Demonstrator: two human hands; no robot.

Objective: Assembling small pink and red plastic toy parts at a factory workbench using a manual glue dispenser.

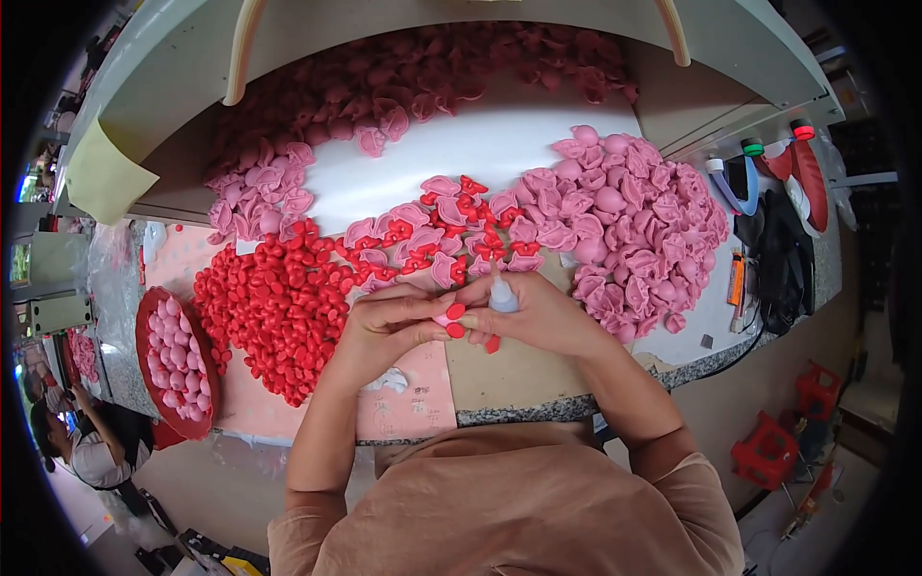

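Near the middle of the table both my hands meet over a small pink piece with red oval parts (454,312). My left hand (384,322) is closed, pinching that piece between thumb and fingers. In my right hand (552,312) is a small white squeeze bottle (502,296) with a thin tip pointing away from me. A little red piece (493,344) shows below the right fingers; whether they grip it I cannot tell. Just beyond the hands lie several pink cup-shaped pieces with red bow-like parts (418,252). A heap of glossy red pieces (279,312) spreads beside my left hand.
Pink shell-like pieces form a large pile (648,221) at the right and another (355,86) at the back. A red bowl (199,430) of pink balls stands left. Red-handled tools (812,187) and a black pouch (789,259) lie far right. Another person (91,446) works far left.
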